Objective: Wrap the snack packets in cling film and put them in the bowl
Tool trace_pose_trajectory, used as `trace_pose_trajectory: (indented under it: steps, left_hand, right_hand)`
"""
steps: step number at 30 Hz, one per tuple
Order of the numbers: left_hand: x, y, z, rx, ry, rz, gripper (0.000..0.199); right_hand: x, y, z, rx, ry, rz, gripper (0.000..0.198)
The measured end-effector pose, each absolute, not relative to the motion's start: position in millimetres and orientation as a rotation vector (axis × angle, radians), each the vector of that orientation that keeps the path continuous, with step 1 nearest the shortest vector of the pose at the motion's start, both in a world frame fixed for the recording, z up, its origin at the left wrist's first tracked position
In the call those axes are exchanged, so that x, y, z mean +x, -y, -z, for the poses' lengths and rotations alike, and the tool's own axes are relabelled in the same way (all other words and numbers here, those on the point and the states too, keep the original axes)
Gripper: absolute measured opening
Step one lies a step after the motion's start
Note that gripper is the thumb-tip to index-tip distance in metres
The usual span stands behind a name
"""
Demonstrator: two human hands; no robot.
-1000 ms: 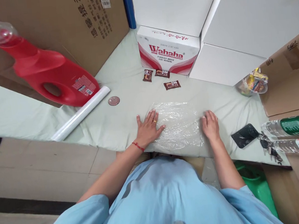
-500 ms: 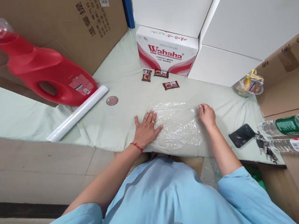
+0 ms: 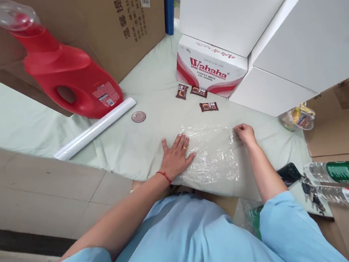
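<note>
Right hand [image 3: 245,134] shifted forward, curled at plastic sheet [image 3: 211,156], left hand [image 3: 177,157] splayed

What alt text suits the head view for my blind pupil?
A person's left hand spreads at the left edge of clear plastic film; right hand curled by its far right corner. Beyond: three brown packets, a Wahaha box.

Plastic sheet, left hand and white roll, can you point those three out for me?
Clear plastic sheet [image 3: 213,155], head view: the middle of its crinkled surface.
Left hand [image 3: 175,158], head view: the back of the hand.
White roll [image 3: 96,129], head view: midway along its length.
</note>
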State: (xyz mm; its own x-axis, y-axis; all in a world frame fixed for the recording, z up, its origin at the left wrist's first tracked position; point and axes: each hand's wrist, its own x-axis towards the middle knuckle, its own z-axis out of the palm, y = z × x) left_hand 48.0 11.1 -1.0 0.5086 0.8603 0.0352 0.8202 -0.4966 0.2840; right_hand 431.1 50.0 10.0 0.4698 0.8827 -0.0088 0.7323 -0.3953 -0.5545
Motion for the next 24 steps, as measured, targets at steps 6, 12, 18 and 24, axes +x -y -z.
trace_pose_trajectory:
  steps: [6, 12, 18, 24]
  left_hand:
    - [46, -12, 1, 2.535, -1.408, -0.261, 0.072]
    - [46, -13, -1, 2.519, -1.393, -0.264, 0.072]
    - [45, -14, -1, 2.498, -1.386, -0.242, 0.072]
    - [46, -15, -1, 2.497, -1.397, -0.210, 0.072]
  right_hand:
    - [404, -116, -23, -2.148, 1.710, -0.324, 0.036]
    - [359, -183, -23, -1.989, 2.215, -0.284, 0.068]
    - [359, -234, -37, -2.038, 2.267, -0.415, 0.051]
    - [329, -264, -37, -2.056, 2.119, -0.199, 0.049]
